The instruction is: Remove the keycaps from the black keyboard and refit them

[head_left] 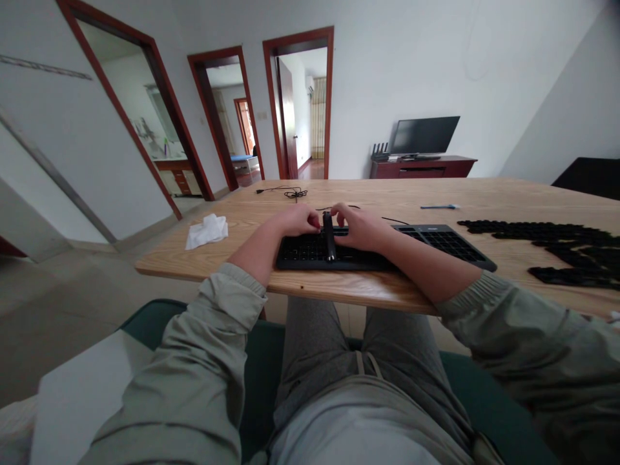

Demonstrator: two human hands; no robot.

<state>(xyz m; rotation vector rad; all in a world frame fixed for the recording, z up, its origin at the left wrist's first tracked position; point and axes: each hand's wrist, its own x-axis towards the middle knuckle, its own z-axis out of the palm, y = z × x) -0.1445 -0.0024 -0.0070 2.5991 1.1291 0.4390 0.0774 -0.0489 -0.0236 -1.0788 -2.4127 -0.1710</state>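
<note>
A black keyboard (436,242) lies near the front edge of a wooden table (339,284), its keycaps removed. Both hands rest over its left half. My left hand (298,221) and my right hand (361,227) are closed from either side on a long narrow black bar (329,237), which stands on edge across the keyboard, pointing toward me. It looks like a long keycap, though I cannot tell for sure. The fingertips of both hands pinch its far end.
Rows of loose black keycaps (547,231) lie spread at the right of the table. A crumpled white cloth (207,230) sits at the left, a coiled black cable (293,192) at the far side, a blue pen-like tool (438,206) beyond the keyboard.
</note>
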